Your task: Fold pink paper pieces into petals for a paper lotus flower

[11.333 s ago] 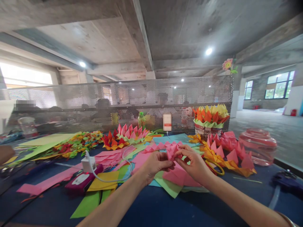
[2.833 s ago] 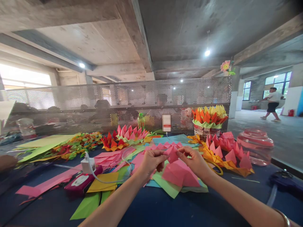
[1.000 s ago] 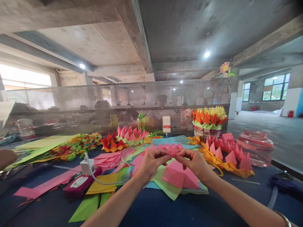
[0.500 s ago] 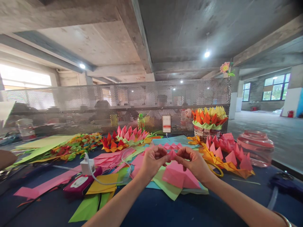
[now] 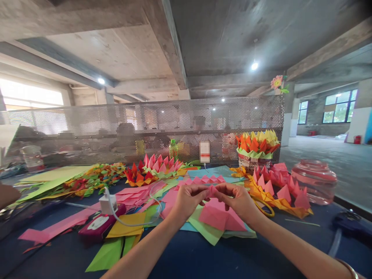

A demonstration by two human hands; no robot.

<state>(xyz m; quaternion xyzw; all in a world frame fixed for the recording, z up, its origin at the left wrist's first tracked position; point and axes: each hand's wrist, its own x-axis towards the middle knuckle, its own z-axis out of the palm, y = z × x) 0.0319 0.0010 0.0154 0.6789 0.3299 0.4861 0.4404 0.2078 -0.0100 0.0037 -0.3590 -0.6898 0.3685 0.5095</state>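
Between my fingertips is a small pink folded paper piece (image 5: 213, 191), with a pointed top. My left hand (image 5: 190, 198) pinches its left side, thumb and fingers pressed together. On the other side my right hand (image 5: 235, 197) grips it the same way. Much of the paper is covered by my fingers. Below my hands lie pink paper sheets (image 5: 221, 217) over a light green sheet (image 5: 207, 229). Just beyond stands a row of pink folded points (image 5: 205, 179). Yellow-handled scissors (image 5: 267, 209), partly hidden, rest beside my right wrist.
A purple power strip (image 5: 100, 228) with a white charger (image 5: 107, 203) sits at left. Folded paper lotuses (image 5: 162, 164), a paper-rimmed basket (image 5: 255, 153) and a clear jar (image 5: 314, 182) stand behind. A perforated metal panel (image 5: 157, 116) closes the back. Another person's hand (image 5: 8, 195) shows at far left.
My fingers have shifted slightly around the pink folded paper, lying flatter and more drawn together along its sides. Both hands keep their hold in nearly the same place.
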